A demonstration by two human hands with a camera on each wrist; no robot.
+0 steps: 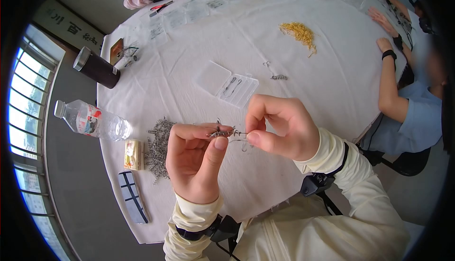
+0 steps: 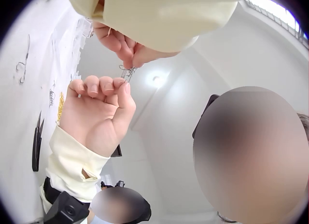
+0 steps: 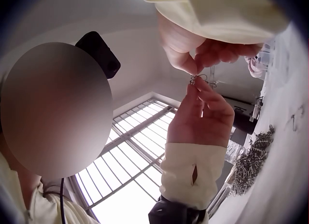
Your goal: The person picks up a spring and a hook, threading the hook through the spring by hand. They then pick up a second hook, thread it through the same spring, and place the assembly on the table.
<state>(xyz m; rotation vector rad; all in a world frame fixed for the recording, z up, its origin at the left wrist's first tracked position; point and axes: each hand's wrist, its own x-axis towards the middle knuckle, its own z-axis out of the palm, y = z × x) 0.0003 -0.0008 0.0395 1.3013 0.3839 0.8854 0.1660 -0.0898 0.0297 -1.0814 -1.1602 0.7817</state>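
My left hand [image 1: 194, 164] pinches a small coiled wire spring [image 1: 221, 133] between thumb and fingers, above the near part of the table. Thin wire runs from the spring's right end, with a hook [image 1: 244, 148] hanging below it. My right hand [image 1: 286, 128] grips that wire end between thumb and index fingertip, close to the spring. In the right wrist view the spring [image 3: 193, 80] shows between both hands' fingertips. Beyond the hands an open clear plastic case [image 1: 239, 89] holds a hooked rig. A heap of grey wire springs [image 1: 159, 149] lies left of my left hand.
On the left stand or lie a plastic bottle [image 1: 92, 120], a dark tumbler [image 1: 97, 67], a tissue pack [image 1: 134, 155] and a checked packet [image 1: 133, 197]. Farther off are a single spring [image 1: 278, 77] and yellow strands [image 1: 301, 34]. Other people sit around the table [image 1: 189, 90].
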